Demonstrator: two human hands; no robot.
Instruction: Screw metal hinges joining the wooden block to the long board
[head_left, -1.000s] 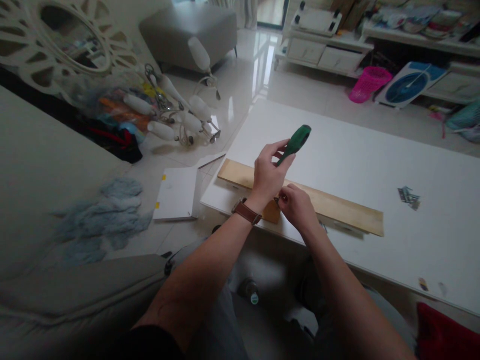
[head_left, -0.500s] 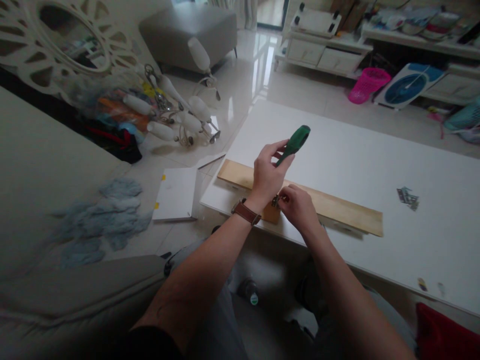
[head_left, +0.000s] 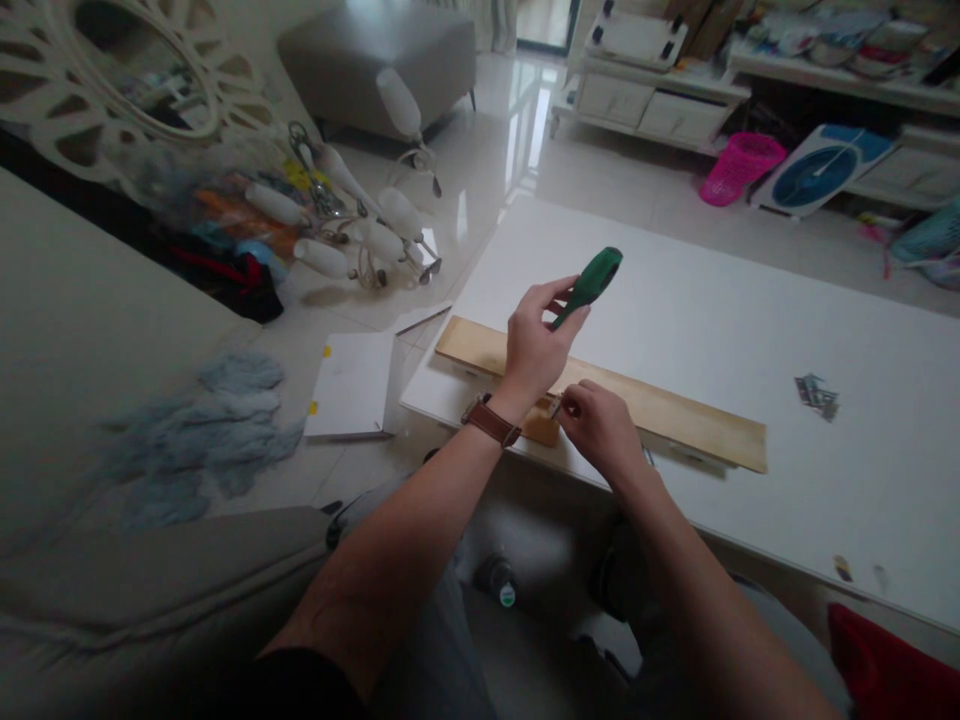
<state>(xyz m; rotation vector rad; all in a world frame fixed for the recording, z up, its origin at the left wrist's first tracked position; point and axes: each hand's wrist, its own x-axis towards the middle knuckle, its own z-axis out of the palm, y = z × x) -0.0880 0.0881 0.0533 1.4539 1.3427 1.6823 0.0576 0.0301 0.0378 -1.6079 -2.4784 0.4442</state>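
My left hand point(head_left: 536, 335), with a brown-strapped watch point(head_left: 491, 420) on the wrist, is closed round a green-handled screwdriver point(head_left: 598, 275). Its green end points up and away; the working end is hidden by the hand. Just below, my right hand point(head_left: 596, 415) pinches a small metal piece point(head_left: 555, 405), too small to make out exactly. That piece is at a short brown wooden block point(head_left: 540, 425) by the table's near edge. Under both hands runs a long wooden board point(head_left: 675, 405), lying across the white tabletop point(head_left: 675, 290).
A little pile of metal hardware point(head_left: 817, 397) lies on the right of the tabletop. On the floor to the left are an open white box point(head_left: 352, 385), grey-blue cloth point(head_left: 232, 430) and lamp parts point(head_left: 375, 235). A pink basket point(head_left: 741, 167) stands beyond the table.
My right hand has shifted slightly down, and its fingers have turned, so more of the brown block and the metal piece shows. My left hand and the screwdriver have hardly moved.
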